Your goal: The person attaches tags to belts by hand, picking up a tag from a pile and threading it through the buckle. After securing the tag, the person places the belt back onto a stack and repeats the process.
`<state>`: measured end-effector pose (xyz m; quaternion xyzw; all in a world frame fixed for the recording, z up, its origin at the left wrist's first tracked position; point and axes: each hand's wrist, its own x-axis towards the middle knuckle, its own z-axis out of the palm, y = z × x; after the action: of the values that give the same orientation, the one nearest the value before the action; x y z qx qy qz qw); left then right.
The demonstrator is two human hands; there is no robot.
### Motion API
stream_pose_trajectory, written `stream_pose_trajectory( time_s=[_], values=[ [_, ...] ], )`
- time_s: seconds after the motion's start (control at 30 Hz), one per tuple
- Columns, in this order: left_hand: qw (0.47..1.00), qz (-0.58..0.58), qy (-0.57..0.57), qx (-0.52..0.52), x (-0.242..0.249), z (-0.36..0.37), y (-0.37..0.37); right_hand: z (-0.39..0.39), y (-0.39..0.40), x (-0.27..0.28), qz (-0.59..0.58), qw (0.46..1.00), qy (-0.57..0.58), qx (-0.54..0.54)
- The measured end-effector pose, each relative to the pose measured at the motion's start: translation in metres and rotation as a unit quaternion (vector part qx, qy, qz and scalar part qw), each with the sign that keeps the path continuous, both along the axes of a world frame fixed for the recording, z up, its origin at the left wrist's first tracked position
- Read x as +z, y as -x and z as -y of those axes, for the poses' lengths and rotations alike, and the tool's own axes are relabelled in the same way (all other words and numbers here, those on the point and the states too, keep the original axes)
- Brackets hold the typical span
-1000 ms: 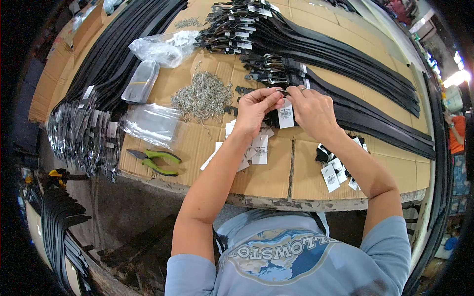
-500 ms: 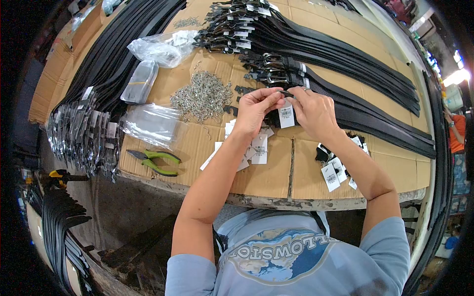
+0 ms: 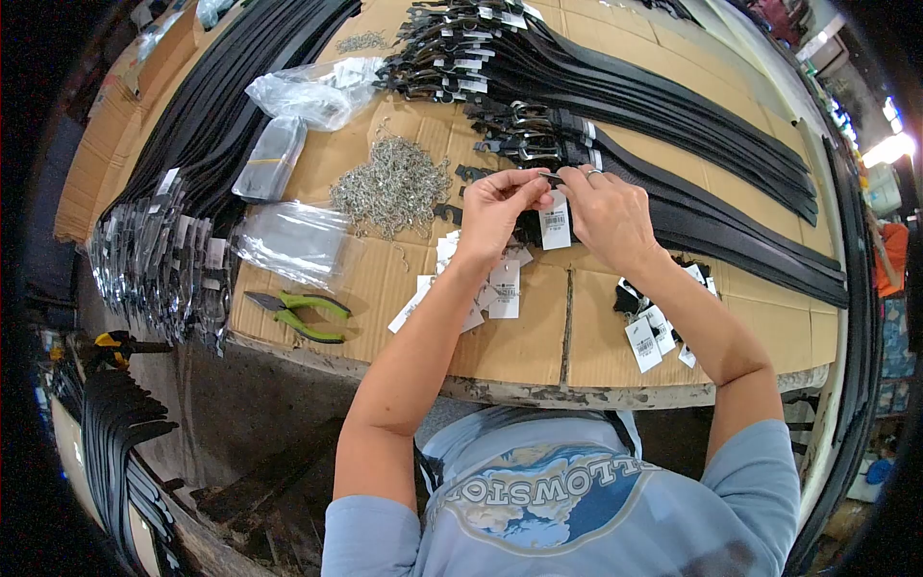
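Observation:
My left hand (image 3: 493, 216) pinches one end of a small black strip (image 3: 552, 179) between thumb and fingertips. The other end is gripped by the fingers of my right hand (image 3: 611, 219), which wears a ring. A white price tag (image 3: 556, 223) with a barcode hangs just below the strip, between both hands. Behind my fingers lies a stack of black belts (image 3: 673, 197) with metal buckles. Loose white tags (image 3: 504, 290) lie under my left wrist. Below my right forearm sits a cluster of tags (image 3: 645, 343) with small black pieces. How the strip and tag join is hidden.
A heap of small metal hooks (image 3: 389, 188) lies left of my hands. Green-handled pliers (image 3: 310, 315) rest near the table's front edge, by clear plastic sleeves (image 3: 293, 240). More belts (image 3: 159, 260) in clear wrap lie at left. Another belt stack (image 3: 615, 82) stretches across the back.
My hands stay close together on the black strip, with only a slight shift of the right fingers. The tag below has moved a little to the left.

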<state>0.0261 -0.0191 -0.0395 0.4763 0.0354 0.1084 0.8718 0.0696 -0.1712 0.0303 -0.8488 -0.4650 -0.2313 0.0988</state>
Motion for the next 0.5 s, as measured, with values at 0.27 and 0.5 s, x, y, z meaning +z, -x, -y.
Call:
stream_pose_trajectory(
  time_s=[0.27, 0.5],
  values=[
    [0.997, -0.008, -0.076, 0.031, -0.0032, 0.0033, 0.0014, -0.0005, -0.0002, -0.0042, 0.029, 0.998, 0.055, 0.008],
    [0.995, 0.007, -0.089, 0.039, -0.0044, 0.0015, 0.0023, -0.0036, 0.0008, 0.0044, -0.073, 0.993, 0.081, -0.033]
  ],
)
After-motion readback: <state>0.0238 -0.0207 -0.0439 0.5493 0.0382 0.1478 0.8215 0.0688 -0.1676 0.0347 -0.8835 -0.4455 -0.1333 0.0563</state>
